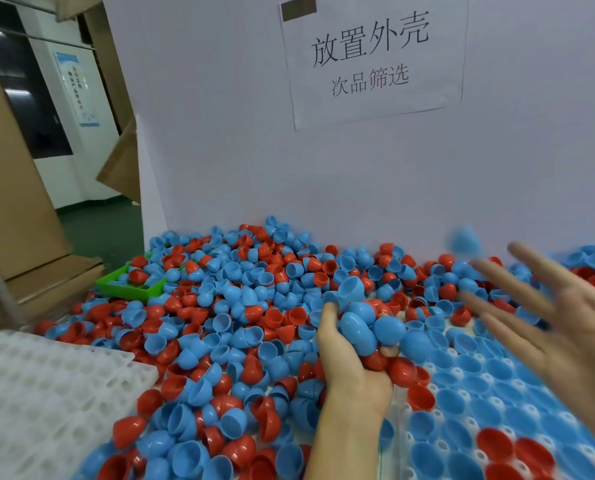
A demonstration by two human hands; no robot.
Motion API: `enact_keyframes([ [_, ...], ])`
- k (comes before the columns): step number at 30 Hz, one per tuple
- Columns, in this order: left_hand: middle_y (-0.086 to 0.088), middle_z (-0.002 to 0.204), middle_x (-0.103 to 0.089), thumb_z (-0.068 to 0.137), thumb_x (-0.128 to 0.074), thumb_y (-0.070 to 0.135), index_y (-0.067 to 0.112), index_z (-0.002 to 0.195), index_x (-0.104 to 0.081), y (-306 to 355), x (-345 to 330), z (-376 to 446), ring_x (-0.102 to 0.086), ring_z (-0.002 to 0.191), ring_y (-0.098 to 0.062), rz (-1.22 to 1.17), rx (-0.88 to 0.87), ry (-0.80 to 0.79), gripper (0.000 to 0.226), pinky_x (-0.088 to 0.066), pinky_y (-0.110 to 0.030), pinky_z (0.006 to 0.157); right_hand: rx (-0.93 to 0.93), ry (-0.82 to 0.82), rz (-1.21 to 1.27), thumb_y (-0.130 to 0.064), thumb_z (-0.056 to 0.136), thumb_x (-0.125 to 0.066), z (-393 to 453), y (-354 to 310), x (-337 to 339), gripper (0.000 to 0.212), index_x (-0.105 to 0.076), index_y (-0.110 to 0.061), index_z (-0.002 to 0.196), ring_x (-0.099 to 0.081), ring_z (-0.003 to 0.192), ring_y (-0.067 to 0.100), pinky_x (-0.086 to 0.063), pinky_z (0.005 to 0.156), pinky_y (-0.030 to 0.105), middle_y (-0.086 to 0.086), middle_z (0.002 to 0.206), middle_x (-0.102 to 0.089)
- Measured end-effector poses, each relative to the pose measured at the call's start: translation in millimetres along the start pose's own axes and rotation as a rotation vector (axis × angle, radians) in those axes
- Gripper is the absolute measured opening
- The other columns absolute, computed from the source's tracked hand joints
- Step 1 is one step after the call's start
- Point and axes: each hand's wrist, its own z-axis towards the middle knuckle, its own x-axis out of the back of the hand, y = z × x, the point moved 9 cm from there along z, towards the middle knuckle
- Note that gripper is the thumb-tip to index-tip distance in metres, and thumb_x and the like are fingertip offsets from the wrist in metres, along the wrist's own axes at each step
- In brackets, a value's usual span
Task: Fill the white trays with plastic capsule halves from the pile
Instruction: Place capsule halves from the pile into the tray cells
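Nearby, green bin [129, 284] half-buried, paper sign [375, 60]

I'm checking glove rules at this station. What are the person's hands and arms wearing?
Nothing visible: the left hand and right hand are bare, no gloves, rings or watch seen. Both forearms are bare as far as the frame shows; the right hand is motion-blurred.

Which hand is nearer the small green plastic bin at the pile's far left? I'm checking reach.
Left. The left hand, gripping blue capsule halves, sits mid-pile, right of the green plastic bin. The right hand, fingers spread, is farther right, above the filled white tray.
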Motion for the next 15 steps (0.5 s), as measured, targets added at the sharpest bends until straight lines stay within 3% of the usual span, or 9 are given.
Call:
enact_keyframes([
  [1, -0.016, 0.076, -0.073, 0.093, -0.055, 0.049, 0.008, 0.073, -0.076, 1, -2, -1, -0.072, 0.061, -0.027, -0.015, -0.003, 0.007, 0.05, -0.059, -0.037, 0.055, 0.048, -0.076, 0.015, -0.045, 0.095, -0.064, 5, 5, -20, 0.069, -0.027, -0.042, 0.153, -0.039, 0.143, 0.017, -0.037, 0.113, 0.042, -0.003, 0.16, -0.032],
  [2, -0.02, 0.088, -0.075, 0.093, -0.055, 0.05, 0.005, 0.086, -0.079, 3, -2, 1, -0.074, 0.073, -0.031, -0.012, 0.001, -0.006, 0.051, -0.062, -0.042, 0.063, 0.074, -0.127, -0.141, -0.052, 0.089, -0.069, 13, 2, -41, 0.078, -0.021, -0.054, 0.151, -0.044, 0.139, 0.014, -0.043, 0.106, 0.047, -0.011, 0.158, -0.036],
  [4, -0.023, 0.097, -0.075, 0.094, -0.055, 0.048, 0.002, 0.101, -0.076, 4, 0, 2, -0.074, 0.08, -0.034, -0.003, 0.001, 0.004, 0.052, -0.063, -0.043, 0.067, 0.108, -0.067, -0.448, -0.074, 0.066, -0.074, 16, 1, -42, 0.087, -0.03, -0.066, 0.14, -0.062, 0.119, 0.005, -0.056, 0.089, 0.042, -0.025, 0.141, -0.053],
  [6, -0.016, 0.073, -0.072, 0.096, -0.055, 0.045, 0.004, 0.082, -0.073, 7, 1, 1, -0.07, 0.058, -0.026, 0.004, -0.014, 0.026, 0.046, -0.057, -0.031, 0.049, 0.067, -0.003, -0.487, -0.082, 0.057, -0.071, 18, 4, -37, 0.078, -0.044, -0.068, 0.129, -0.068, 0.108, 0.003, -0.06, 0.083, 0.032, -0.028, 0.128, -0.062],
  [8, -0.012, 0.067, -0.068, 0.096, -0.056, 0.044, 0.008, 0.072, -0.07, 8, -1, -2, -0.068, 0.054, -0.024, 0.041, -0.005, 0.048, 0.045, -0.059, -0.033, 0.051, 0.017, 0.04, -0.492, -0.07, 0.065, -0.065, 19, 7, -33, 0.052, -0.057, -0.065, 0.116, -0.071, 0.102, 0.005, -0.06, 0.079, 0.025, -0.023, 0.114, -0.07],
  [10, -0.018, 0.085, -0.071, 0.094, -0.057, 0.047, 0.006, 0.084, -0.074, 6, -1, -4, -0.071, 0.075, -0.031, 0.087, 0.003, 0.058, 0.045, -0.061, -0.052, 0.081, -0.008, 0.055, -0.531, -0.052, 0.07, -0.062, 20, 10, -27, 0.037, -0.063, -0.063, 0.105, -0.072, 0.095, 0.004, -0.061, 0.076, 0.027, -0.02, 0.103, -0.074],
  [12, -0.021, 0.094, -0.07, 0.091, -0.058, 0.051, 0.005, 0.092, -0.073, 4, 2, -3, -0.069, 0.086, -0.035, 0.108, -0.001, 0.082, 0.048, -0.054, -0.058, 0.095, -0.05, 0.034, -0.58, -0.038, 0.082, -0.06, 18, 13, -30, 0.03, -0.065, -0.062, 0.1, -0.073, 0.089, 0.002, -0.06, 0.075, 0.032, -0.02, 0.097, -0.075],
  [14, -0.019, 0.088, -0.071, 0.088, -0.059, 0.053, 0.005, 0.085, -0.075, 1, 1, -3, -0.071, 0.079, -0.032, 0.124, 0.018, 0.084, 0.05, -0.06, -0.052, 0.086, -0.099, 0.022, -0.607, -0.03, 0.087, -0.062, 17, 19, -32, 0.033, -0.066, -0.062, 0.095, -0.072, 0.085, 0.0, -0.055, 0.077, 0.029, -0.021, 0.092, -0.075],
  [15, -0.017, 0.08, -0.07, 0.087, -0.059, 0.053, 0.006, 0.076, -0.075, 0, 0, -3, -0.071, 0.069, -0.028, 0.119, 0.023, 0.068, 0.05, -0.063, -0.044, 0.071, -0.116, 0.021, -0.63, -0.029, 0.088, -0.063, 16, 21, -33, 0.034, -0.067, -0.062, 0.094, -0.072, 0.083, -0.001, -0.054, 0.076, 0.027, -0.022, 0.091, -0.074],
])
